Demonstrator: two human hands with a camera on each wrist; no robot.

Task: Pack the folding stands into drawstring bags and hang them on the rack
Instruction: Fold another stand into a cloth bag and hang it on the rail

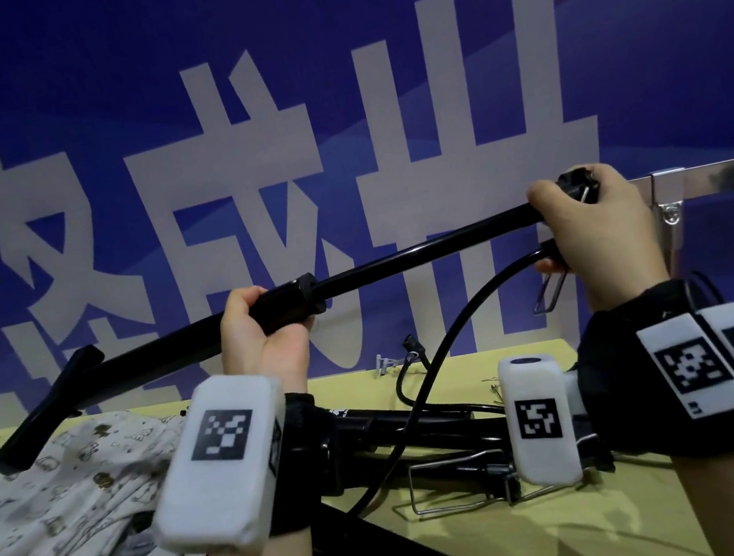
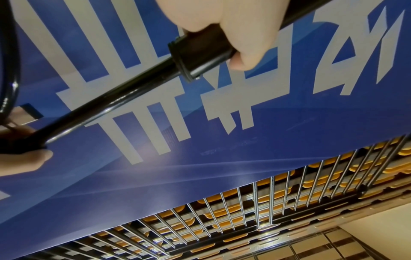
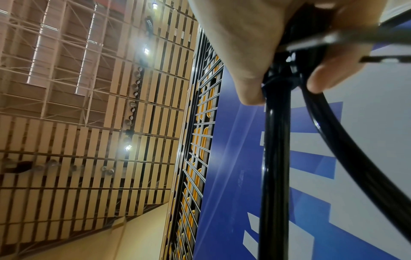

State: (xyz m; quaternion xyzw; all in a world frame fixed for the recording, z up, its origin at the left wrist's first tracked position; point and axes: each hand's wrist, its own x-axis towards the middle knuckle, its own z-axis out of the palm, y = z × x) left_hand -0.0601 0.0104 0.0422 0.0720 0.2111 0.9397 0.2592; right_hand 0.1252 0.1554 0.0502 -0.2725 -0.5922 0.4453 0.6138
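A person holds a black folding stand (image 1: pixel 400 255) up in the air across the middle of the head view, its telescopic pole running from lower left to upper right. The left hand (image 1: pixel 260 330), centre left of the frame, has its fingers wrapped round the thicker tube just beside the collar (image 1: pixel 310 294) where the thinner rod comes out. The right hand (image 1: pixel 598 231), right of centre, is closed round the far end of the rod and also pinches a thin black flexible arm (image 1: pixel 452 341), which curves downward toward the table. A small wire clip (image 1: pixel 548 294) dangles just under that hand. The stand's foot (image 1: pixel 40 411) juts out at the left edge, above a pale printed drawstring bag (image 1: pixel 56 514) lying crumpled on the yellow table (image 1: pixel 563 530) in the lower left. More black folded stands (image 1: pixel 381 439) lie on the table at lower centre, partly hidden by the wrists. A metal rack rail (image 1: pixel 714 177) runs along the right edge, mounted on a blue banner (image 1: pixel 178 67) with large white characters.
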